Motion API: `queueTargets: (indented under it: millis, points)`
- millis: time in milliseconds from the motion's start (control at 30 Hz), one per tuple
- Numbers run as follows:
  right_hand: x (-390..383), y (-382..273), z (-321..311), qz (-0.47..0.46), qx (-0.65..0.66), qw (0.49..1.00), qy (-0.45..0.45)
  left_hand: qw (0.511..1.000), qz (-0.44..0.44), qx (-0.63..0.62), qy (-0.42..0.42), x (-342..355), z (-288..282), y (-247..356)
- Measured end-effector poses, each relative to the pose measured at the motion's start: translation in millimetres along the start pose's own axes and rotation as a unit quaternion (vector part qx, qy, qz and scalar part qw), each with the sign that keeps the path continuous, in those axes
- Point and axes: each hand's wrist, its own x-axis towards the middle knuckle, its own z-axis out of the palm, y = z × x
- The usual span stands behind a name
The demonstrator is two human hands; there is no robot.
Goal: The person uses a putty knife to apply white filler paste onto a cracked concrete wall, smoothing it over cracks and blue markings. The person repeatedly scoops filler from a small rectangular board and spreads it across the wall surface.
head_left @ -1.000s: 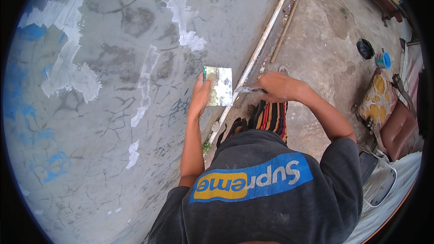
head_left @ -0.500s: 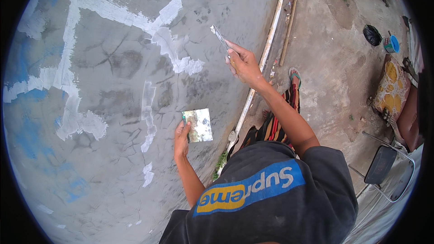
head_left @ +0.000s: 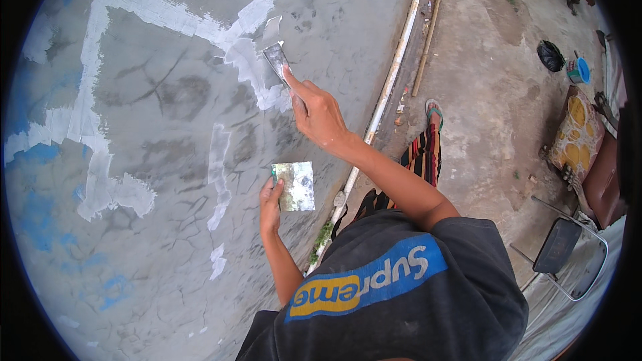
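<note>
A putty knife (head_left: 275,60) is gripped in my right hand (head_left: 317,115), its broad metal blade against the grey wall (head_left: 160,247). Just beyond the blade's edge shows a short fresh smear of white filler (head_left: 272,29). The blade lies over the right side of a white filler patch (head_left: 246,67) that runs on up the wall. Lower down, my left hand (head_left: 270,202) holds a square metal plate (head_left: 297,186) by its left edge, thumb on the face. The plate's shiny surface carries smudges, and it is apart from the putty knife.
White filler bands (head_left: 157,12) branch across the wall, with blue paint stains (head_left: 40,210) at left. A pale pipe (head_left: 399,53) runs along the wall's foot. On the concrete floor are a black bag (head_left: 550,56), a blue-rimmed bucket (head_left: 579,71), a patterned cushion (head_left: 576,127) and a metal-framed chair (head_left: 560,246).
My right hand has swung left and down, bringing the putty knife from off the wall onto the filler patch. A new smear shows above the blade. The left hand and plate have barely moved.
</note>
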Motion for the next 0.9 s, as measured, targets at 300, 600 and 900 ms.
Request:
queueTargets:
  millis: [300, 600, 900]
  points:
    - [53.7, -19.9, -55.8, 0.040, -0.014, 0.999, -0.028, 1.000, 0.000, -0.006, -0.015, 1.8, -4.1, 1.0]
    - [16.3, -40.1, -90.7, 0.058, 0.029, 0.983, -0.174, 0.996, -0.027, -0.066, -0.055, 26.5, 42.6, 4.5]
    - [-38.4, -18.4, -156.7, -0.076, -0.077, 0.947, -0.303, 0.959, -0.046, -0.230, -0.158, 33.1, 99.5, 83.4]
